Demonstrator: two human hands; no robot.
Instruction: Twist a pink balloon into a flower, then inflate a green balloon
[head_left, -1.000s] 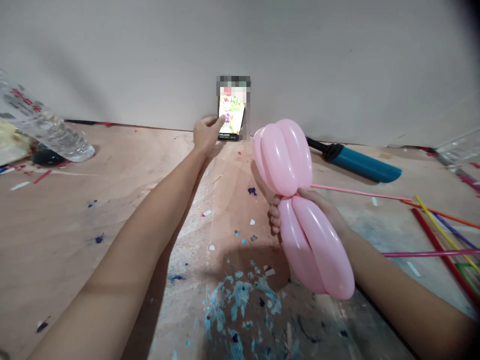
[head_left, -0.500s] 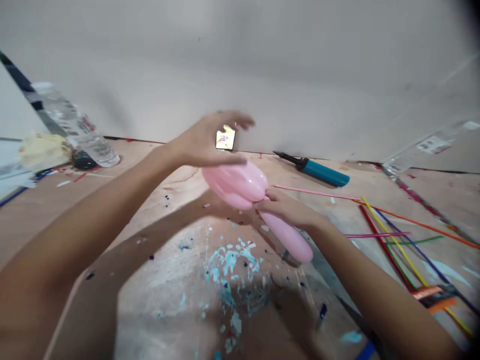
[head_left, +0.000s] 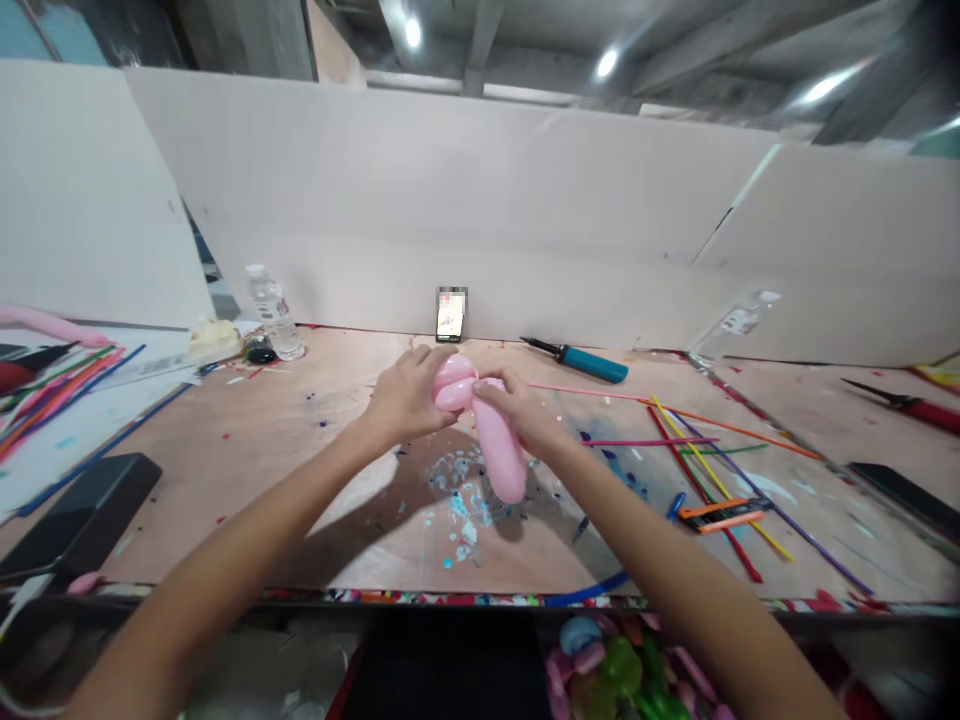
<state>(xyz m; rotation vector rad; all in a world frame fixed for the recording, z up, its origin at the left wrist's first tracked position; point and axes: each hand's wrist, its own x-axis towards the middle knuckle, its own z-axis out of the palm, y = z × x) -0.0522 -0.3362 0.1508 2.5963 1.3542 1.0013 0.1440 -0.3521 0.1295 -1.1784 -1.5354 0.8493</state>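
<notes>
A pink modelling balloon [head_left: 501,450], twisted into segments, is held between both hands above the table. My left hand [head_left: 409,395] wraps round its folded loops on the left, fingers curled over them. My right hand [head_left: 521,405] pinches it at the twist, thumb and fingers closed. From there one long plump segment hangs down toward me. The palm sides of both hands and part of the loops are hidden. Beyond the hands, a phone [head_left: 450,318] with a lit screen leans upright against the white partition.
A teal hand pump [head_left: 592,363] lies behind my right hand. Uninflated balloons [head_left: 701,470] and an orange-black cutter [head_left: 724,514] lie to the right. Water bottles [head_left: 276,315] stand on both sides. A black box [head_left: 82,515] sits at left. Coloured balloons [head_left: 619,665] fill the space below the table edge.
My left hand, open above the balloon before, has come down and closed round its loops. The view has tilted up and pulled back, showing the ceiling and the table's front edge.
</notes>
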